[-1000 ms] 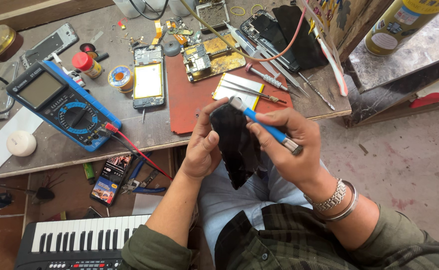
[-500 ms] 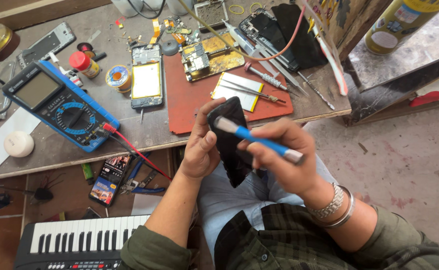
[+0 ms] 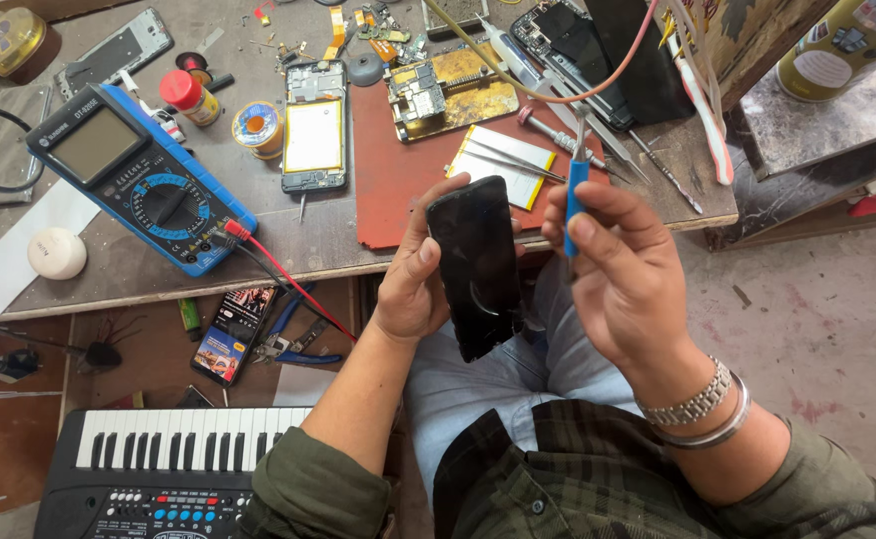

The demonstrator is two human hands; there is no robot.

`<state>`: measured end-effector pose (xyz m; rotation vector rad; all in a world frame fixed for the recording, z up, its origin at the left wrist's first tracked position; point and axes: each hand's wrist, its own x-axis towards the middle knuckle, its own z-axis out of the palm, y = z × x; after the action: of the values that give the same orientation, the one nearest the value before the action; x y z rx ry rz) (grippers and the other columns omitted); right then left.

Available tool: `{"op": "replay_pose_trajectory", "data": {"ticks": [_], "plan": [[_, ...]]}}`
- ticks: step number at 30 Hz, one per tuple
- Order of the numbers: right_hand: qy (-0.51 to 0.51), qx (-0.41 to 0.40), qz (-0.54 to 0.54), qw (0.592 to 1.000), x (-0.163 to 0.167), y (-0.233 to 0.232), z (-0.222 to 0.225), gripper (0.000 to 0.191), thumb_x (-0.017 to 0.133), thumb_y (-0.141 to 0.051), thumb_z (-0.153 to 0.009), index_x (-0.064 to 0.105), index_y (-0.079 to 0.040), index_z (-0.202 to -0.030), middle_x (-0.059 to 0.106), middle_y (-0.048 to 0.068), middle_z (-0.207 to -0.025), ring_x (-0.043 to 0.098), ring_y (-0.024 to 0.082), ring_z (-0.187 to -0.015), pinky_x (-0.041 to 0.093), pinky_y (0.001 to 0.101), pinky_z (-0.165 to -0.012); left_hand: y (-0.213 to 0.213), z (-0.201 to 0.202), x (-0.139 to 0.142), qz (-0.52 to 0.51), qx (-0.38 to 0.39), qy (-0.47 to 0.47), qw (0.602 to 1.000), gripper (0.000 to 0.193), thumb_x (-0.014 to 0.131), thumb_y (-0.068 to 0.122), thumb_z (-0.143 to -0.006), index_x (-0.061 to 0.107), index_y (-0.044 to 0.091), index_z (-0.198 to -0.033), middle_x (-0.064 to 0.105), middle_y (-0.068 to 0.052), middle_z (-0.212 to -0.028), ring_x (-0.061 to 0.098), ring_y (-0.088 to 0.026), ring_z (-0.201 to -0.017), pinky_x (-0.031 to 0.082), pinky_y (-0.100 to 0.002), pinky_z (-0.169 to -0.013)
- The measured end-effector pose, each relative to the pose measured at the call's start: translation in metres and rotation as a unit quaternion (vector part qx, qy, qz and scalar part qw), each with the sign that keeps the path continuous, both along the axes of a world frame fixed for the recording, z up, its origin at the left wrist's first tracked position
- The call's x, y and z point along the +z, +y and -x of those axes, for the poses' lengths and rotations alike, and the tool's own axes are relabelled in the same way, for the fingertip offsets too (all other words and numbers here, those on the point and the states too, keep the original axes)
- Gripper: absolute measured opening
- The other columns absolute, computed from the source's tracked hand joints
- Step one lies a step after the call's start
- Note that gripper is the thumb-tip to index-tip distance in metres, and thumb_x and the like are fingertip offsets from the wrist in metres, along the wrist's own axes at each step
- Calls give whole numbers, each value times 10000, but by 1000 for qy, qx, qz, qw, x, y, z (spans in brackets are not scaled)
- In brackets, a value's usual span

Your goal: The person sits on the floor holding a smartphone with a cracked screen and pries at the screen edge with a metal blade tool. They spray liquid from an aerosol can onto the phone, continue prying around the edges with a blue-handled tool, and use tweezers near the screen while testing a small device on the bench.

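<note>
The left hand was raised at about 9 o'clock of the right, fingers curled and thumb extended upward in a closed grip. The right hand sat at 3 o'clock, fingers pinched together near the top, wrist bent back. Both forearms ran down toward 6 o'clock, sleeves pushed up.

keyboard: cut by bottom edge; left hand fingers: hidden behind phone
</note>
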<state>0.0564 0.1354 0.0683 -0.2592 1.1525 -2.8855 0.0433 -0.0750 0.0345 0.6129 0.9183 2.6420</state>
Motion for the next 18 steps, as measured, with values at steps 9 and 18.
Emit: {"op": "replay_pose_trajectory", "data": {"ticks": [9,18], "plan": [[74,-22,54,996,-8,-4,12,533,728,87,-962,459,-64,-1396,687,190,-1223,685,294,-1230,555,421,-1127,1,-1,1,36,11,46,998,660,694,179,-995,383,117,-1573,526,-194,-1481,534,-314,-1405,415,-457,-1242],[196,-105,-144,964,-1,-11,6,358,746,82,-995,528,-38,-1252,692,161,-1141,733,244,-1104,619,363,-1041,0,-1,-4,36,19,27,999,686,726,174,-973,377,110,-1560,520,-157,-1514,528,-289,-1398,431,-436,-1203]]}}
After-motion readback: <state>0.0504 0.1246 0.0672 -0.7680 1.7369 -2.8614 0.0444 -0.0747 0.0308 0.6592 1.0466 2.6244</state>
